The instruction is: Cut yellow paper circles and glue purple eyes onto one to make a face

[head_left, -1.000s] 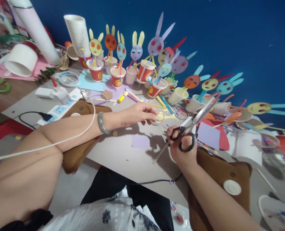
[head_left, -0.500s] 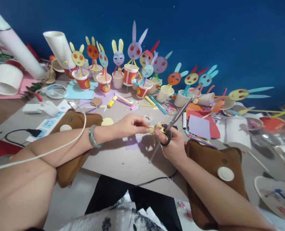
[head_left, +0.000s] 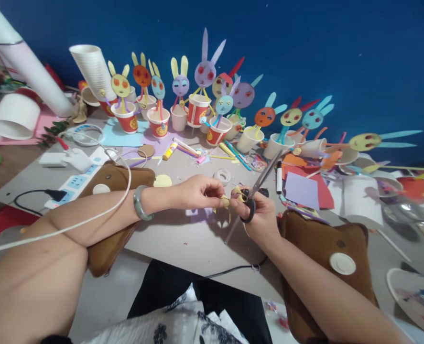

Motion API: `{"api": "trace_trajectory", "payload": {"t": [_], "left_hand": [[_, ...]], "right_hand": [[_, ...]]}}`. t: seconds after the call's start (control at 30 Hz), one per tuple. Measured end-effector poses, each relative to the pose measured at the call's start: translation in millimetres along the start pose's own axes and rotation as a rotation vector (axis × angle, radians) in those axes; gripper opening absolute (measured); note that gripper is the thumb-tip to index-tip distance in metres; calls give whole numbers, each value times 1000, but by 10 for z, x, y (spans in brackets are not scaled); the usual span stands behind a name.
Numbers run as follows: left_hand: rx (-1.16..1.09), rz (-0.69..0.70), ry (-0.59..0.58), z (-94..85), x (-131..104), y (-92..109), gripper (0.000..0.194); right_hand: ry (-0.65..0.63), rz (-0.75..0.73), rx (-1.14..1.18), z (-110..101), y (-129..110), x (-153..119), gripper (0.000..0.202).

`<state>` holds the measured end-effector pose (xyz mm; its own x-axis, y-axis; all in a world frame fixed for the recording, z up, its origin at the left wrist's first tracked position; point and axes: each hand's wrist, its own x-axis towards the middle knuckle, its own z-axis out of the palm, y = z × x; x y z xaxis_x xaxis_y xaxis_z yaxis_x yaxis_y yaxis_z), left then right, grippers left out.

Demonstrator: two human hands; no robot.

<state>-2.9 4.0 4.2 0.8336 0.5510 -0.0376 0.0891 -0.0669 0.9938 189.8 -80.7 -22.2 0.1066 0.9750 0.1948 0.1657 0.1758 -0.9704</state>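
Note:
My left hand [head_left: 201, 192] pinches a small piece of yellow paper [head_left: 225, 201] between thumb and fingertips, over the middle of the table. Close against it, my right hand [head_left: 258, 212] grips a pair of scissors [head_left: 265, 176], fingers through the black handles and blades pointing away to the upper right. The right thumb and finger also touch the yellow paper scraps. Below the hands lies a purple paper piece [head_left: 201, 215], partly covered. A yellow paper circle [head_left: 162, 181] rests left of my left hand, and a roll of clear tape [head_left: 222, 177] lies just beyond the fingers.
Paper rabbits in cups [head_left: 197, 111] line the table's back along the blue wall. Brown cushions [head_left: 326, 267] lie under both forearms. A white cable crosses my left arm from a power strip [head_left: 76, 181]. Red and purple paper [head_left: 302, 189] and a marker [head_left: 279, 177] lie at right.
The yellow paper between the hands has shifted slightly, and the hands remain close together. The whole view has moved a little, so the scene sits slightly further right.

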Motion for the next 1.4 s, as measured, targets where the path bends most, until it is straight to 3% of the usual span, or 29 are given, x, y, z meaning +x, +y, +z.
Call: {"api": "trace_trajectory", "payload": {"t": [0.2,0.3,0.43,0.63,0.8,1.1,1.4], "left_hand": [[-206,59,234,-48,34,60,21],[-292,76,374,-94,45,92,20],[-427,52,474,-143,65,116,20],[-559,91,580,-168,85,156,20],[-617,36,555,-120,49,232,20],[-564,-30,332,-22,-48,265,18],[-447,52,282,-26,-27,169,17]], "right_hand": [[86,-79,15,-67,65,-3,36],[-13,-116,-33,-70,-3,-13,39],[-180,-130,-122,-37,-100,-15,47],[-285,-16,-242,1,-102,13,53],[-311,24,-295,8,-96,21,53],[-305,-11,-245,1,-98,31,56],[-398,-30,-186,-55,-60,48,59]]}}
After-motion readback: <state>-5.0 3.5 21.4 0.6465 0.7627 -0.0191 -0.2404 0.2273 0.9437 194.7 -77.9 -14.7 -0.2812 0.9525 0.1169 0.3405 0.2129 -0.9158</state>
